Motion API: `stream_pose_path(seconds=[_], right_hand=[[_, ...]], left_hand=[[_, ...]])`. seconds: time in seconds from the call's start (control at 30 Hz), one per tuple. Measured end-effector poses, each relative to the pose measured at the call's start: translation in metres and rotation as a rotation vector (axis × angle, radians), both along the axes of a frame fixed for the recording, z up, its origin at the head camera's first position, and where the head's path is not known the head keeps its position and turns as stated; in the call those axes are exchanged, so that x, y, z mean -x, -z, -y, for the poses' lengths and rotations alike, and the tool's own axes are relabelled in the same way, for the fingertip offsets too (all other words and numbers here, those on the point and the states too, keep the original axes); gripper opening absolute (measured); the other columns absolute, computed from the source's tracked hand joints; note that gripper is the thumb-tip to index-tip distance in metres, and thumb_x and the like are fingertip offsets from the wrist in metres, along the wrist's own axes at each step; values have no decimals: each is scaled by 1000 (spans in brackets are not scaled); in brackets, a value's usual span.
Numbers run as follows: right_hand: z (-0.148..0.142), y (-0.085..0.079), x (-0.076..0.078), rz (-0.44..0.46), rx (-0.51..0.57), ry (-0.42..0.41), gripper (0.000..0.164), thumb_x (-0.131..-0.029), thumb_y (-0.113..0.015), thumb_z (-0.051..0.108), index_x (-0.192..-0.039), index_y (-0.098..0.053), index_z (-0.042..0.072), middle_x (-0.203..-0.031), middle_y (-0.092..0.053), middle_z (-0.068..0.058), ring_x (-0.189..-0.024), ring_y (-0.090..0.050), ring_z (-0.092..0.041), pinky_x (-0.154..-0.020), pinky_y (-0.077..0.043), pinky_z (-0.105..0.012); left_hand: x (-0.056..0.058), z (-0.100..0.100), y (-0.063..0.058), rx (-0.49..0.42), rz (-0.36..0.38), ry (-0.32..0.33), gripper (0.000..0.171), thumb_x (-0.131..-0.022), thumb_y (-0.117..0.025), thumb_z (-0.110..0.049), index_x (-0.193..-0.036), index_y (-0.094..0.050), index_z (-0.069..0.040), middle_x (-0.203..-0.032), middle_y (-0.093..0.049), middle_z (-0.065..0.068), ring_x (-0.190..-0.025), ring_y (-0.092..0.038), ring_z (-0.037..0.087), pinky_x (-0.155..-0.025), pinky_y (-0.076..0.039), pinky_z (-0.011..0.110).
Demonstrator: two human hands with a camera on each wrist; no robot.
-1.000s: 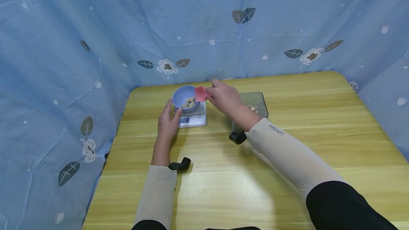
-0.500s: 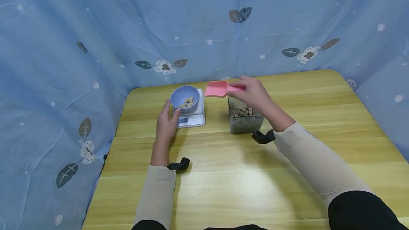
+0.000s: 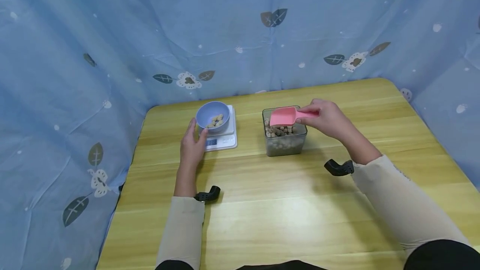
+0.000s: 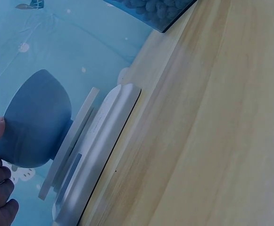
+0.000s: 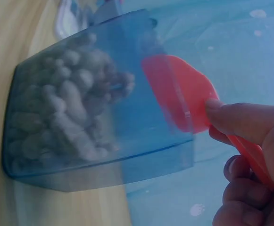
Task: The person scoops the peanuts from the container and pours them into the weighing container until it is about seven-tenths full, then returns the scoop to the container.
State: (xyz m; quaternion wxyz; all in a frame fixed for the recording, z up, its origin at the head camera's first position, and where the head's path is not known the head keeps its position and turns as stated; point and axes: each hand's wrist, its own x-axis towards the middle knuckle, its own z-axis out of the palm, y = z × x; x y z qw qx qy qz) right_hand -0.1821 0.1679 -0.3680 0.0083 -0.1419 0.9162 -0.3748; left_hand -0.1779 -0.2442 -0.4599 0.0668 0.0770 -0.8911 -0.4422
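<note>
The right hand (image 3: 328, 120), right of centre in the head view, gripped a pink scoop (image 3: 284, 116) by its handle. The scoop's blade was over the mouth of a clear grey container (image 3: 285, 147). The left hand (image 3: 192, 148), left of centre, held a blue bowl (image 3: 206, 113) by its side between thumb and fingers.

Only the left wrist view showed the bowl in profile, with its foot on the platform of a white scale (image 3: 227, 140). The digits on the scale's display (image 3: 211, 142) showed in the head view but were too small to read surely. The right wrist view, through the container's wall, showed peanuts (image 5: 73, 99) heaped low in it, and the thumb pressed along the scoop's neck; whether blade and rim touched could not be told.

The bowl contained a small cluster of peanuts in its near part; the container had many more. Both stood on the wooden tabletop (image 3: 262, 203), the bowl by way of the scale, before a blue patterned curtain (image 3: 240, 24).
</note>
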Motion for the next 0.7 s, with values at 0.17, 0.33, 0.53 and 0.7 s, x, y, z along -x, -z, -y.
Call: stream_pose_path(seconds=[0.17, 0.33, 0.53, 0.7], right_hand=[[4, 7, -1, -19, -55, -47, 34, -86, -78, 22, -115, -74, 5, -84, -60, -7, -70, -46, -22, -60, -40, -34], [5, 10, -1, -14, -74, -51, 33, -85, -77, 20, -114, -74, 5, -84, -59, -8, -70, -46, -22, -60, -40, -33], [8, 14, -2, 3, -99, -76, 31, -86, -76, 21, -112, -75, 4, -85, -60, -8, -72, -46, -22, -60, -40, -32], [8, 17, -1, -10, -94, -69, 32, -86, -77, 22, -113, -74, 4, -84, -60, -8, -71, -46, -22, -60, -40, -32]], left_hand=[[-1, 1, 0, 10, -27, 6, 72, -97, -51, -53, -157, -25, -22, -163, -23, -1, -151, -21, 23, -123, -20, 46], [-3, 0, -2, 30, -49, 7, 72, -97, -51, -54, -157, -25, -23, -164, -21, -2, -151, -20, 23, -124, -18, 46], [-12, -19, -24, 63, -126, 43, 69, -99, -54, -46, -157, -26, -21, -163, -20, -5, -150, -21, 23, -123, -20, 47], [-18, -47, -40, 112, -241, 170, 69, -100, -50, -49, -156, -29, -14, -163, -26, 5, -149, -26, 25, -122, -24, 46]])
